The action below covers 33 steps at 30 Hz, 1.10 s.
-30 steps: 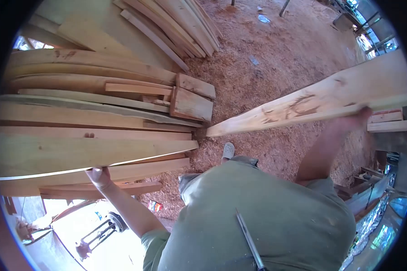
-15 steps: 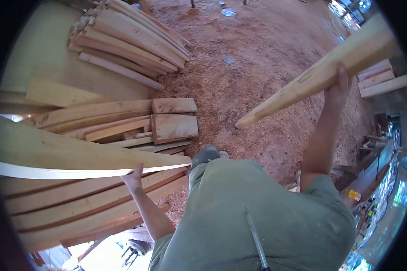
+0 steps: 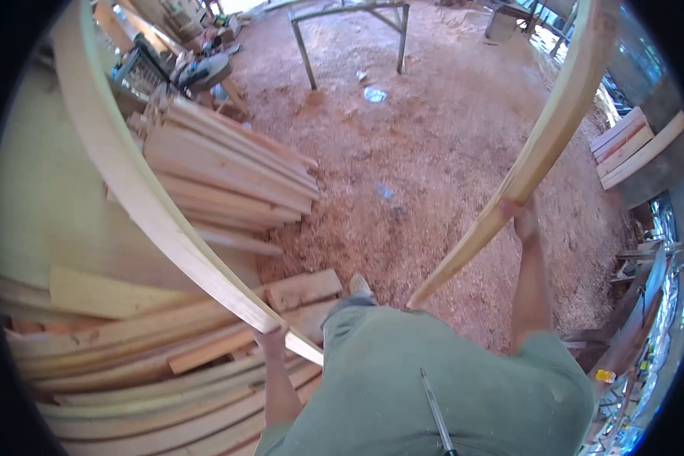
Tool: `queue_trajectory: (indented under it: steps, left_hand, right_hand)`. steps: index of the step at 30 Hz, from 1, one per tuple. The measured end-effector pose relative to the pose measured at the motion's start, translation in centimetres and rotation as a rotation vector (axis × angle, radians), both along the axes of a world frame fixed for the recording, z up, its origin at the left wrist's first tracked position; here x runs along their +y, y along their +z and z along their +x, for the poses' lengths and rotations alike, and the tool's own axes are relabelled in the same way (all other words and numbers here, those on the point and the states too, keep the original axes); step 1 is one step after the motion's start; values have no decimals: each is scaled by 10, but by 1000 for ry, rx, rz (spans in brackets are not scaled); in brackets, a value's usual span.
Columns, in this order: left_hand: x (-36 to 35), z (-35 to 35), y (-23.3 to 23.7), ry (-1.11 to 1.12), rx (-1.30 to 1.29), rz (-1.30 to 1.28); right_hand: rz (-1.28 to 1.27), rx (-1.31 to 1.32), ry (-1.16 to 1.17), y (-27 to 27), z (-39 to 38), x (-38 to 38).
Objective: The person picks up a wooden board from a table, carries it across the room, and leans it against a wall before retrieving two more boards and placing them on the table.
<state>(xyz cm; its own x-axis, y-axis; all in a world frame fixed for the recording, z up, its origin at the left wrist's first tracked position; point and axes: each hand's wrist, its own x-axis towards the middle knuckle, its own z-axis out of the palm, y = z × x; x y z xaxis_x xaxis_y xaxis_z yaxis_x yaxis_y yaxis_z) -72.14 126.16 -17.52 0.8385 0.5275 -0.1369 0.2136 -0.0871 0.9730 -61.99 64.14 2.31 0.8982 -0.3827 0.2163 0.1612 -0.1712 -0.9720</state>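
Note:
My left hand is closed around the lower part of a long pale wooden plank, which rises to the upper left. My right hand grips a second long wooden plank from its outer side. That plank slants to the upper right, its narrow lower end close to my body. Both planks look curved through the wide lens, and their upper ends leave the view. The fingers of both hands are partly hidden behind the wood. A pen hangs at the front of my green shirt.
Stacked boards lie at the upper left, with more boards at the lower left. Shavings cover the reddish floor. A metal frame stands at the far end. Short planks are piled at the right.
The left plank has swung up from lying nearly level to a steep slant. The right plank stands steeper and its lower end has come closer to me. My view has tipped further forward.

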Motion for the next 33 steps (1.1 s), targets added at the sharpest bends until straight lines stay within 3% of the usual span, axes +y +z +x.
queue_trajectory:
  steps: [1,2,3,4,8,9,11,13,14,15,16,17,19,20,21,23,24,26,28,29,30,31,33]
  left_hand:
    - [12,17,-21,-137,180,187]
    - [2,30,-25,-90,112,250]
    - [1,42,-52,-34,25,241]
    - [-13,59,-25,-62,220,132]
    - [-14,108,-71,-303,180,339]
    - [-24,124,-62,-331,214,321]
    - [-56,153,-13,-371,253,293]
    - [-79,188,26,-364,582,259]
    - [-78,203,23,-361,586,263]
    - [-81,220,16,-351,568,95]
    - [-86,235,10,-335,547,-73]
    - [-93,252,18,-319,539,-68]
    - [-121,297,51,-415,446,259]
    - [-132,323,55,-455,398,423]
    - [-130,347,37,-434,383,427]
    - [-101,390,-19,-219,528,-118]
    - [-97,425,-27,-213,528,-104]
    - [-80,480,-35,-434,414,157]
    - [-45,540,-86,-511,190,-183]
    - [-75,580,-1,-434,440,-17]
    - [-94,616,44,-428,458,43]
    - [-101,647,71,-423,468,113]
    - [-117,707,95,-482,301,-44]
  right_hand:
    - [24,21,-33,1,10,-1]
    - [53,51,-68,-4,15,0]
    - [64,47,-87,-16,17,-4]
    - [144,127,-113,-33,16,-15]
    - [232,263,-162,-112,22,-37]
    - [200,365,-92,-146,23,-52]
    - [143,355,-128,-126,46,-19]
    - [176,410,-121,-132,77,-29]
    - [222,463,-104,-140,95,-32]
    - [220,459,-96,-155,118,-45]
    - [201,507,-88,-176,139,-59]
    - [187,554,-77,-210,158,-77]
    - [323,639,-173,-316,195,-127]
    - [74,609,-137,-306,226,-120]
    - [-173,576,-107,-285,247,-109]
    - [-19,614,-46,-223,306,-91]
    - [132,655,-1,-194,342,-90]
    - [371,672,65,-148,407,-96]
    - [370,586,74,-53,469,-83]
    - [358,623,68,-24,481,-80]
    - [302,498,75,1,499,-76]
    - [256,360,87,12,520,-71]
    - [312,374,101,-5,540,-62]
